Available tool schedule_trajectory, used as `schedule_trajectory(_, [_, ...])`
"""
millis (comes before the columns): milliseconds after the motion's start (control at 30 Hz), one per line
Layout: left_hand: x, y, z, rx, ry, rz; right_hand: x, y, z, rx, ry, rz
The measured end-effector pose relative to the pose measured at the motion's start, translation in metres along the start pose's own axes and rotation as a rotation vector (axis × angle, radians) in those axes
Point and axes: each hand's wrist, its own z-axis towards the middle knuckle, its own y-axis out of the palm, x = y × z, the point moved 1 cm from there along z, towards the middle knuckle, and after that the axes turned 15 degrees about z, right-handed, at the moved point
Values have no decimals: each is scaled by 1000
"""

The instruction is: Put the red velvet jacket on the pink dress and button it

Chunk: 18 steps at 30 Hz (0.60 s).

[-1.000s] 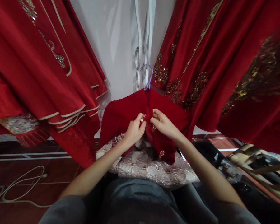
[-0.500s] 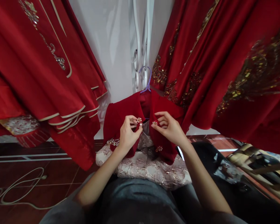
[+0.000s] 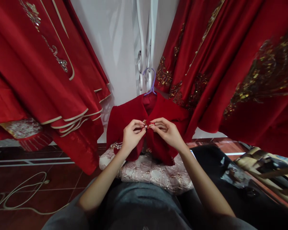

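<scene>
A short red jacket (image 3: 128, 113) hangs on a purple hanger (image 3: 153, 84) in front of me, its lower part over a pale pink brocade cloth (image 3: 153, 175) on my lap. My left hand (image 3: 133, 135) pinches the left front edge at a jewelled flower button (image 3: 144, 122). My right hand (image 3: 168, 132) pinches the right front edge at a gold beaded loop (image 3: 149, 126). Button and loop meet between my fingertips; whether they are hooked together I cannot tell. Lower on the front, another beaded fastener (image 3: 148, 150) shows partly.
Red gowns (image 3: 57, 64) with cream piping hang at left, and a gold-sequinned red gown (image 3: 230, 64) at right. A white cable (image 3: 21, 185) lies coiled on the tiled floor. At right are a black surface (image 3: 213, 166) with a clear plastic bag (image 3: 236, 175) and a woven seat (image 3: 261, 163).
My right hand has moved left, bringing the right front edge against the left one. The gap between the jacket fronts has closed at the upper fastener.
</scene>
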Motion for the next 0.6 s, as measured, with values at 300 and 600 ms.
schedule_trajectory(300, [9,-5,5,-41,83,110,-1,6,-2,57,-101,-104])
schedule_trajectory(600, [19,-3,3,-57,164,221,1,8,-4,164,-127,-94])
